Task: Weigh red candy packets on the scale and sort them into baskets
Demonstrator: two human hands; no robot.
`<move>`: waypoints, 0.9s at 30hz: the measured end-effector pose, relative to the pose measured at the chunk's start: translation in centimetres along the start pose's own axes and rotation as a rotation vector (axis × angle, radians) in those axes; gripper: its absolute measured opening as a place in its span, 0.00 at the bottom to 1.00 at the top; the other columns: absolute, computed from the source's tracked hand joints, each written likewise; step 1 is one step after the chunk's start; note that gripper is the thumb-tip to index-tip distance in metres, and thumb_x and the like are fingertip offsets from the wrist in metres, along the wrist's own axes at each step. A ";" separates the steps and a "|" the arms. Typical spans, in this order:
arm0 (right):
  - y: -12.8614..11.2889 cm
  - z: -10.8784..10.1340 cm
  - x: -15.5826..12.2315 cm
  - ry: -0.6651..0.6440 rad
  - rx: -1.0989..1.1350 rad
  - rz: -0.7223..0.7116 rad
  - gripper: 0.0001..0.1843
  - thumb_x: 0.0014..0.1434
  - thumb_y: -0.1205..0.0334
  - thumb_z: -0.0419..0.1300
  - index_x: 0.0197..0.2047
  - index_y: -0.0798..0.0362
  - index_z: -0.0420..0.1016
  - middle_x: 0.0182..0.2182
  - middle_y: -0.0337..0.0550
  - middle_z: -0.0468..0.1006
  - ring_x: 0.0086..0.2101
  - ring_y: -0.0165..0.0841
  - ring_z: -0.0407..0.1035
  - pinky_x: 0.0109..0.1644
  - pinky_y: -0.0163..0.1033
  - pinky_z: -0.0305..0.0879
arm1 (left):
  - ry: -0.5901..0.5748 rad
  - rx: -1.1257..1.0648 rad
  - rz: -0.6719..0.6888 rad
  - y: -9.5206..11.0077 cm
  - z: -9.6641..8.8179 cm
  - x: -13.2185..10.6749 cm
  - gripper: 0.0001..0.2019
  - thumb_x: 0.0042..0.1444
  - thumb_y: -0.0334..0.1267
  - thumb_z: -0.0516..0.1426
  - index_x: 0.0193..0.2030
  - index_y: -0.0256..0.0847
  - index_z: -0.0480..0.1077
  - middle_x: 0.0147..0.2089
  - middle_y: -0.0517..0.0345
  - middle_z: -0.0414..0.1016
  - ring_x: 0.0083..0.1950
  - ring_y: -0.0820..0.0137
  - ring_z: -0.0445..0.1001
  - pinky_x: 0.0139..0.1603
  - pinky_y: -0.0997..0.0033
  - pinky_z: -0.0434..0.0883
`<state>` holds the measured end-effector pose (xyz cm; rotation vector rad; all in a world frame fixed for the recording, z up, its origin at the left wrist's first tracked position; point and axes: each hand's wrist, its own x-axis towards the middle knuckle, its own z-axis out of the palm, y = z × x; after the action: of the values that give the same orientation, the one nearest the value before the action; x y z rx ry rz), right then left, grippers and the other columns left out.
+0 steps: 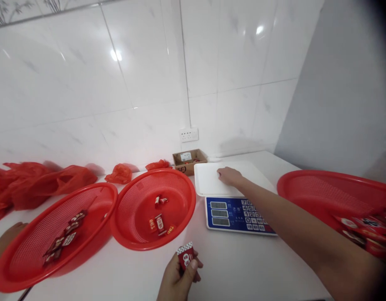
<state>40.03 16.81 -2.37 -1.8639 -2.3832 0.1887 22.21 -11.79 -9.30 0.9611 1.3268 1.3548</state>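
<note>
My left hand (180, 274), low in the middle, is closed around a small red wrapped snack packet (186, 255) with a white, dark-dotted top edge. My right hand (229, 176) reaches over the white pan (207, 179) of a digital scale (233, 215). Its fingers are curled together, and whatever they hold, if anything, is hidden. Just behind my left hand stands a red plastic basket (133, 238) with several small wrapped snacks (160, 222) in it. Another red basket (86, 246) to its left holds several dark-wrapped snacks (69, 234).
At right, a large red basket (301, 174) contains red packets (365, 228). A small cardboard box (189, 167) sits behind the scale by the tiled wall. Red plastic bags (45, 184) lie along the back left. Another person's hand (11, 236) is at the left edge.
</note>
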 end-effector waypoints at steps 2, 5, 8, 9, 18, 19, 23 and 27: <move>0.4 0.2 0.0 0.008 0.010 -0.012 0.13 0.54 0.67 0.55 0.42 0.55 0.75 0.45 0.54 0.72 0.42 0.41 0.68 0.42 0.42 0.62 | -0.019 -0.009 -0.004 0.1 0.3 -0.1 0.24 0.44 0.56 0.59 0.38 0.35 0.69 0.30 0.55 0.75 0.25 0.75 0.68 0.30 0.72 0.66; -0.8 -0.2 -0.2 0.064 0.061 -0.061 0.12 0.52 0.70 0.55 0.39 0.56 0.76 0.43 0.52 0.74 0.42 0.40 0.69 0.42 0.39 0.62 | -0.044 -0.011 -0.010 0.3 0.7 -0.2 0.24 0.45 0.55 0.60 0.38 0.35 0.69 0.30 0.55 0.75 0.26 0.76 0.68 0.30 0.72 0.66; -3.8 -1.3 -1.0 0.155 0.152 -0.171 0.18 0.53 0.74 0.50 0.43 0.53 0.74 0.44 0.45 0.75 0.45 0.34 0.67 0.46 0.34 0.61 | -0.064 -0.003 -0.011 0.5 0.9 -0.2 0.23 0.46 0.54 0.59 0.39 0.35 0.69 0.31 0.55 0.75 0.27 0.75 0.68 0.31 0.72 0.66; -5.0 -1.6 -1.3 0.186 0.183 -0.217 0.20 0.54 0.75 0.48 0.45 0.51 0.73 0.46 0.43 0.74 0.46 0.32 0.66 0.47 0.32 0.60 | -0.071 0.005 -0.011 0.5 1.0 -0.1 0.23 0.46 0.54 0.59 0.39 0.35 0.69 0.31 0.55 0.75 0.27 0.75 0.68 0.32 0.72 0.66; -7.7 0.0 -2.4 0.121 0.237 -0.423 0.18 0.53 0.71 0.53 0.47 0.51 0.73 0.47 0.46 0.74 0.47 0.36 0.66 0.46 0.34 0.60 | -0.106 0.073 -0.033 0.5 1.1 0.1 0.23 0.47 0.55 0.58 0.40 0.35 0.69 0.33 0.54 0.74 0.28 0.75 0.68 0.32 0.72 0.66; -7.3 0.5 -2.4 0.082 0.230 -0.428 0.17 0.52 0.71 0.54 0.45 0.51 0.74 0.44 0.47 0.76 0.45 0.37 0.68 0.44 0.34 0.61 | -0.098 0.077 -0.035 0.5 1.1 0.0 0.24 0.47 0.55 0.58 0.40 0.35 0.69 0.32 0.54 0.74 0.28 0.75 0.68 0.32 0.72 0.66; -5.8 1.8 -2.3 -0.020 0.239 -0.447 0.11 0.52 0.68 0.56 0.37 0.49 0.77 0.34 0.42 0.79 0.36 0.35 0.72 0.37 0.33 0.62 | -0.099 0.099 -0.039 0.2 0.9 0.1 0.24 0.47 0.56 0.58 0.40 0.35 0.69 0.33 0.54 0.74 0.28 0.75 0.68 0.32 0.71 0.66; -5.4 1.7 -2.4 0.036 0.288 -0.354 0.14 0.50 0.71 0.58 0.41 0.54 0.75 0.39 0.50 0.77 0.38 0.38 0.71 0.39 0.36 0.62 | -0.170 0.110 -0.051 -0.3 0.8 0.5 0.24 0.48 0.56 0.57 0.42 0.36 0.68 0.35 0.53 0.74 0.29 0.74 0.68 0.34 0.71 0.66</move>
<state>35.15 13.10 -3.16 -1.2913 -2.4553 0.4318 22.88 -11.12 -9.59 1.0847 1.2976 1.1445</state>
